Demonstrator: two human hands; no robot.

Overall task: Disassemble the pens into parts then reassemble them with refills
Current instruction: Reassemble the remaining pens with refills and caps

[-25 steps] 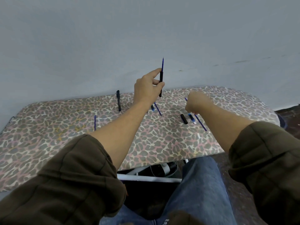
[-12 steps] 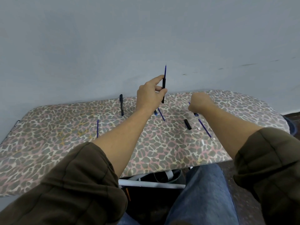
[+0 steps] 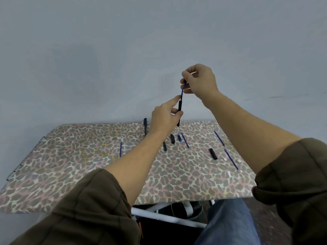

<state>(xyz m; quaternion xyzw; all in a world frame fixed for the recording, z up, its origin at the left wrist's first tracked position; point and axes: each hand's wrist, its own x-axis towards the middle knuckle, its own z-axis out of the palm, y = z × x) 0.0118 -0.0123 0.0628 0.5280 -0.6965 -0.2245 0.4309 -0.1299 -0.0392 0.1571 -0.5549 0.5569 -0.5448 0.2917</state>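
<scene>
My left hand (image 3: pixel 165 116) holds a black pen barrel (image 3: pixel 179 110) upright in the air above the table. A blue refill (image 3: pixel 182 89) sticks out of the barrel's top, and my right hand (image 3: pixel 199 80) pinches its upper part. On the leopard-print table (image 3: pixel 79 156) lie a whole black pen (image 3: pixel 145 126), short black parts (image 3: pixel 172 138) (image 3: pixel 213 153), a small blue part (image 3: pixel 179 137) and loose blue refills (image 3: pixel 120 149) (image 3: pixel 185 140) (image 3: pixel 231 159).
Small white bits (image 3: pixel 229 173) lie near the table's right edge. A plain grey wall stands right behind the table. White tube legs (image 3: pixel 159 214) and my jeans-clad knee (image 3: pixel 228 225) show below the near edge.
My right hand has risen from the table to the top of the refill and taken hold of it. The left hand keeps holding the barrel upright. The camera has tilted up.
</scene>
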